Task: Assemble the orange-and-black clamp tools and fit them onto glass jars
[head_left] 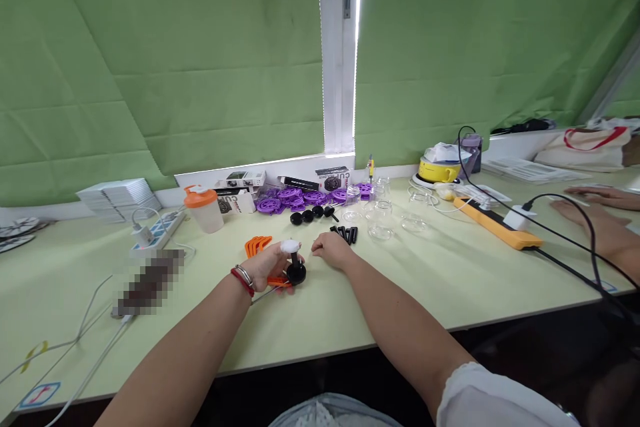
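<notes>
My left hand point(270, 267) is closed around a black part with a round disc and a short upright stem point(296, 272). A white cover point(290, 247) shows at the thumb tip. Under the same fingers is an orange bracket-like piece point(279, 282), partly hidden by the hand. A thin grey rod or cord point(264, 295) runs beside the wrist. To the right, my right hand point(333, 251) has its fingers pinched together just above the table; whatever they hold is hidden. Short black tubes point(346, 235) lie just beyond it. Orange brackets point(257, 244) lie behind my left hand.
Black round-headed parts point(313, 214), purple wheel-shaped parts point(289, 199) and clear cups point(383, 221) stand farther back. An orange-lidded bottle point(204, 209) is at the left. An orange power strip point(497, 223) with cables lies right, near another person's hands point(595, 213).
</notes>
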Action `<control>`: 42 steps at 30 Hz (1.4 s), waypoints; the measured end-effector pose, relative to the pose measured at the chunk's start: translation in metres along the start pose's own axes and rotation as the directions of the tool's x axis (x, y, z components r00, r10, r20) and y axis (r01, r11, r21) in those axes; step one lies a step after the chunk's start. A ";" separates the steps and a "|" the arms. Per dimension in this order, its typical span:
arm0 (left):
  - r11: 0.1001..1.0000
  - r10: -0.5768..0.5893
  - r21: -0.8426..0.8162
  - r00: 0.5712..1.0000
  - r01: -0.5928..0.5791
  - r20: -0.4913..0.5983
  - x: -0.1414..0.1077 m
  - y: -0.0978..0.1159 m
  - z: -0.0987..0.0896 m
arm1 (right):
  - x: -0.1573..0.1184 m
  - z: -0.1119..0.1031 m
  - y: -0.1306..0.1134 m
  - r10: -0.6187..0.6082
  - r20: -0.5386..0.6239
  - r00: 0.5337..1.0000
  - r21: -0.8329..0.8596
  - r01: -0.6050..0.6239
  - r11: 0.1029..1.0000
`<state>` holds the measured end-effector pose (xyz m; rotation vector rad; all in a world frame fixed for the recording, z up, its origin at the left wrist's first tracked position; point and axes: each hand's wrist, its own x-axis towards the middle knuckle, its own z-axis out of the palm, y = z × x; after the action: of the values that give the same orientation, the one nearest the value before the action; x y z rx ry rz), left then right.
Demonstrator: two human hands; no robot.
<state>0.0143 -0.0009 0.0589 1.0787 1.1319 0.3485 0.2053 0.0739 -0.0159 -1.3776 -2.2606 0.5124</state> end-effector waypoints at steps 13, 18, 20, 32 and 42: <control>1.000 0.009 0.024 1.000 -0.009 -0.015 0.002 0.000 0.001 | -0.003 -0.001 -0.007 0.084 0.015 0.996 -0.009 -0.084 0.996; 1.000 0.006 0.019 1.000 -0.006 -0.007 0.004 -0.001 0.000 | -0.011 -0.005 -0.011 0.084 -0.046 0.995 0.138 -0.077 0.987; 1.000 0.006 0.012 1.000 -0.006 0.002 0.005 -0.002 -0.001 | -0.015 -0.008 -0.017 0.087 -0.040 0.995 0.425 -0.062 0.903; 0.999 0.039 0.022 0.996 -0.041 0.079 0.005 0.000 -0.002 | -0.030 -0.020 -0.040 -0.028 0.175 0.984 0.931 -0.156 0.331; 1.000 0.020 0.011 0.999 -0.021 0.050 0.004 0.001 -0.002 | -0.031 -0.021 -0.045 -0.050 0.020 0.999 0.884 0.006 0.468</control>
<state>0.0149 0.0034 0.0571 1.1038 1.0805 0.3303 0.1958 0.0285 0.0196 -0.7376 -1.5394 1.4645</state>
